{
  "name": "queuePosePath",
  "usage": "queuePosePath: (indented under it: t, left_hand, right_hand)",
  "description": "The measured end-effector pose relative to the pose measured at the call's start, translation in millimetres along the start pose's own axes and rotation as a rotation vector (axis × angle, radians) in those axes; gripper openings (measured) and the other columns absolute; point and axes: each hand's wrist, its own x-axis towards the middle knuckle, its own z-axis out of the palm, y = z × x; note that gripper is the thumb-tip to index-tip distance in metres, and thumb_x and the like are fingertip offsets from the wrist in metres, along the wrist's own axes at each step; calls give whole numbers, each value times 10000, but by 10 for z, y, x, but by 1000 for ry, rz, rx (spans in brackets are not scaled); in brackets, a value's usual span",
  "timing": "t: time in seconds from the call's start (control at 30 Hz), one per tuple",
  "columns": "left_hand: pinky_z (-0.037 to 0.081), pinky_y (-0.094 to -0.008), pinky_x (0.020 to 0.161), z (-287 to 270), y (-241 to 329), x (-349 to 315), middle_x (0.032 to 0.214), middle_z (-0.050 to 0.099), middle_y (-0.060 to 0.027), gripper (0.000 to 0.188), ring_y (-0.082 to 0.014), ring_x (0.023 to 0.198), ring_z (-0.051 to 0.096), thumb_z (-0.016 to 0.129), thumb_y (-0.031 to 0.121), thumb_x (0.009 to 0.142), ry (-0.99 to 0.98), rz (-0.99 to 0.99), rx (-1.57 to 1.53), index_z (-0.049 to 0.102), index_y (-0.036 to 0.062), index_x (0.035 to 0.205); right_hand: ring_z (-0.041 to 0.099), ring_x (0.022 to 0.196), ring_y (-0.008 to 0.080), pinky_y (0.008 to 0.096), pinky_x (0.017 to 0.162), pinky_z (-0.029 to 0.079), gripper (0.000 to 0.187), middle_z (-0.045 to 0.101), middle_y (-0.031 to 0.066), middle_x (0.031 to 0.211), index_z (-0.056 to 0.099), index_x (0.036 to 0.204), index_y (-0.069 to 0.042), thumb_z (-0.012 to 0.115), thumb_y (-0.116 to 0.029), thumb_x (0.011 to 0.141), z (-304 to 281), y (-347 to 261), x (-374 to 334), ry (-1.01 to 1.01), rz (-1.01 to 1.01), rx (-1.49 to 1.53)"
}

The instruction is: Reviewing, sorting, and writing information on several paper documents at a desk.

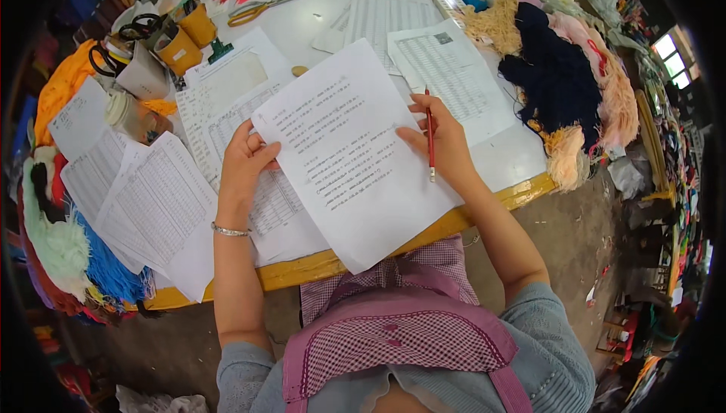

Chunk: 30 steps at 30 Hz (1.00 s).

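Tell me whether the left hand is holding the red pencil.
No: the red pencil sits in the right hand, while the left hand grips the sheet's edge.

A single view comes from a wide fisheye camera on the person's head, looking steeply down over the chest and forearms onto the surface [318,265]. It sits close above the printed sheet [348,148] held at centre. Straight edges bow toward the dark rim, where the floor [567,231] and surrounding clutter curve away.
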Motion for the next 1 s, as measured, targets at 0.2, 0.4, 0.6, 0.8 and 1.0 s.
queuePosePath:
  t: [0.2, 0.4, 0.6, 0.8, 1.0]
  left_hand:
    - [543, -230, 700, 123, 36, 66, 1002, 701, -52, 553, -105, 849, 653, 644, 33, 882, -27, 21, 44, 431, -5, 1391]
    - [541, -230, 693, 107, 94, 52, 965, 699, -41, 532, -99, 822, 650, 662, 34, 872, -15, 41, 78, 466, -5, 1365]
    - [528, -227, 694, 98, 50, 53, 933, 695, -23, 424, -85, 799, 636, 664, 39, 874, -53, 57, 54, 543, -5, 1278]
    - [515, -223, 685, 122, 23, 127, 910, 686, -20, 380, -82, 800, 629, 648, 23, 879, -104, 85, 52, 552, -13, 1245]
    - [507, -225, 644, 162, -75, 116, 898, 683, -41, 352, -89, 767, 629, 624, -1, 878, -145, 7, 76, 552, -19, 1223]
  right_hand:
    - [523, 844, 82, 199, 773, 451, 462, 558, 1, 960, 605, 1213, -34, 790, -53, 790, -172, 65, -201, -17, 135, 109]
    - [531, 846, 76, 195, 780, 453, 438, 566, 3, 947, 611, 1194, -25, 787, -42, 794, -138, 29, -353, 9, 198, 172]
    - [543, 875, 73, 196, 804, 461, 424, 577, 13, 950, 614, 1179, -9, 789, -39, 794, -122, 136, -456, 27, 240, 276]
    - [541, 867, 65, 188, 788, 458, 409, 572, 2, 946, 616, 1172, -9, 782, -30, 799, -136, 101, -504, 61, 223, 353]
    - [572, 809, 94, 204, 755, 478, 346, 614, 23, 905, 635, 1125, -18, 765, -42, 805, -296, 101, -470, 54, 225, 103]
